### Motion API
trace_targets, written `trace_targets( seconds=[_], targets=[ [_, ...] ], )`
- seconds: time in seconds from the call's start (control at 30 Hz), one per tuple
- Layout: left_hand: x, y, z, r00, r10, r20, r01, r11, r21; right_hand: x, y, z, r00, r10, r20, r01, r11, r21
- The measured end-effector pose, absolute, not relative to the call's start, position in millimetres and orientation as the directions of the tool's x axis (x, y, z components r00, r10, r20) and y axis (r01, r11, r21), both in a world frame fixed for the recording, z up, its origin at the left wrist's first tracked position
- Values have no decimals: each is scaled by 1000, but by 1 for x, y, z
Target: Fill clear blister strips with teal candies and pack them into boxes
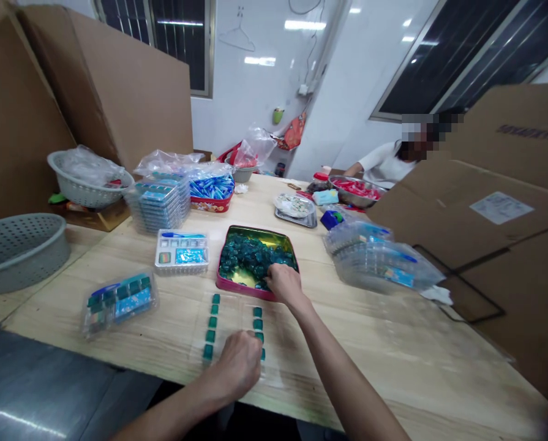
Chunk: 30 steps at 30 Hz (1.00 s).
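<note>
My right hand point(285, 283) reaches over the near right rim of a pink-edged tin point(258, 290). Its fingers are pinched together at a heap of small dark teal, gem-like pieces point(250, 254); what they grip is hidden. Closed too is my left hand point(239, 364), low over a clear plastic sheet or tray point(230, 318) at the table's front. Its fingertips are beside a column of square teal pieces point(258, 312), and anything in them is out of sight. A second column of teal pieces point(210, 335) lies to the left.
Left of the tin are a clear-lidded set point(182, 252), a filled clear pack point(120, 301) and stacked packs point(158, 202). Grey baskets point(23, 254) stand farther left. At right are clear packs point(384, 257) and a cardboard box point(485, 245). A person point(386, 162) sits behind.
</note>
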State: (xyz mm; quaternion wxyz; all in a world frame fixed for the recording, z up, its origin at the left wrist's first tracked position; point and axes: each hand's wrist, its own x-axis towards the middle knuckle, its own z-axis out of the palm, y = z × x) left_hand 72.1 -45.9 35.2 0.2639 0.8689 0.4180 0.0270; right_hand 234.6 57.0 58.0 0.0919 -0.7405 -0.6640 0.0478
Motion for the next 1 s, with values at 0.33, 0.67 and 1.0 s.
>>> trace_targets(
  seconds=[0.33,0.67,1.0],
  targets=[
    [67,-30,34,332,939,89,368,-215,905,247,18,50,123,988,94,675,-14,-738],
    [78,-29,41,346,928,-134,-391,273,879,216,-64,39,157,988,-4,-188,26,-982],
    [71,-42,47,497,855,-149,-407,382,830,208,-78,30,63,989,-137,-437,-96,-894]
  ],
)
